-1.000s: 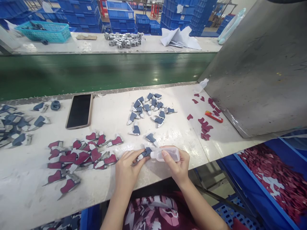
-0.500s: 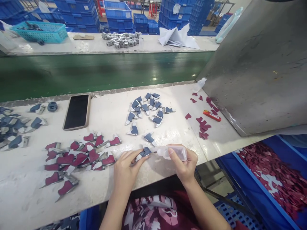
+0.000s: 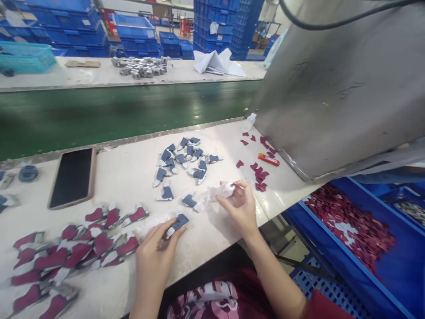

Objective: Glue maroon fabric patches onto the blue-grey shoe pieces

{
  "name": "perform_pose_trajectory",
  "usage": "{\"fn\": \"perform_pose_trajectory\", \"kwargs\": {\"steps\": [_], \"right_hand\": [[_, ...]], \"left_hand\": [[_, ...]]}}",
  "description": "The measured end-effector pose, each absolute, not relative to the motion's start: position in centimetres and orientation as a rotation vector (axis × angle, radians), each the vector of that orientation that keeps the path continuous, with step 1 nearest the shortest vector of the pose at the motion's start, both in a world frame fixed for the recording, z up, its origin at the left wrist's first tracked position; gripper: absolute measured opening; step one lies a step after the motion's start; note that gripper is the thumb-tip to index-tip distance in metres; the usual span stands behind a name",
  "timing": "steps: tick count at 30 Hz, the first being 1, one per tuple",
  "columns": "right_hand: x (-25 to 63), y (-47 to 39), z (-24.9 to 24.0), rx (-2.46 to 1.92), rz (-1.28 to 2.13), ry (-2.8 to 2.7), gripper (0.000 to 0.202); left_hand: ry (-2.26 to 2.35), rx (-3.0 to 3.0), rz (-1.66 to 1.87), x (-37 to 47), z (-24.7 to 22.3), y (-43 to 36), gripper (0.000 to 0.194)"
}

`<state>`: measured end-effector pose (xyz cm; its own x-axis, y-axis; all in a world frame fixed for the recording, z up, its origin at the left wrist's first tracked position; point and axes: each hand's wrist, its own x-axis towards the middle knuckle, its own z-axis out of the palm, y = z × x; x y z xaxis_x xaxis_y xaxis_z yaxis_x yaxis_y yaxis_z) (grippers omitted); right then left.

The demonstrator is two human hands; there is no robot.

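My left fingers [image 3: 163, 227] pinch a blue piece [image 3: 181, 221], likely light and stiff, by its pale end; my right fingers [image 3: 226, 204] grasp a soft-looking bottle [image 3: 227, 190].

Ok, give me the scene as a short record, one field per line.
left hand: holds a blue-grey piece
right hand: holds a translucent bottle
phone: lying face up, left of the blue-grey cluster
maroon-and-grey pile: left of the left hand
orange-red stick: among loose maroon pieces, near the metal panel
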<state>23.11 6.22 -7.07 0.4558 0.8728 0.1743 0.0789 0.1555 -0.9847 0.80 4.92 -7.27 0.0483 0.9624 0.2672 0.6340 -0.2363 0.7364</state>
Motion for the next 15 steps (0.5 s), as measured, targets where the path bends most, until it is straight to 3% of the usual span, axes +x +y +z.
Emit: {"fn": "perform_pose_trajectory", "kwargs": {"steps": [2, 6, 11, 15], "right_hand": [[23.1, 6.3, -7.0, -1.34, 0.727, -1.029, 0.044], [24.8, 5.4, -6.3, -1.351, 0.678, -1.195, 0.069], [30.8, 4.4, -6.1, -1.907, 0.054, -0.875, 0.048], [33.9, 4.1, -7.1, -2.069, 0.003, -0.85, 0.041]], "left_hand": [[1.63, 1.863, 1.052, 0.7, -7.3, 4.9, 0.031], [1.657, 1.77, 1.093, 0.7, -7.2, 4.7, 0.032], [1.749, 1.579, 1.088, 0.6, -6.5, 4.4, 0.037], [1.8, 1.359, 1.053, 0.5, -6.3, 4.3, 0.041]]}}
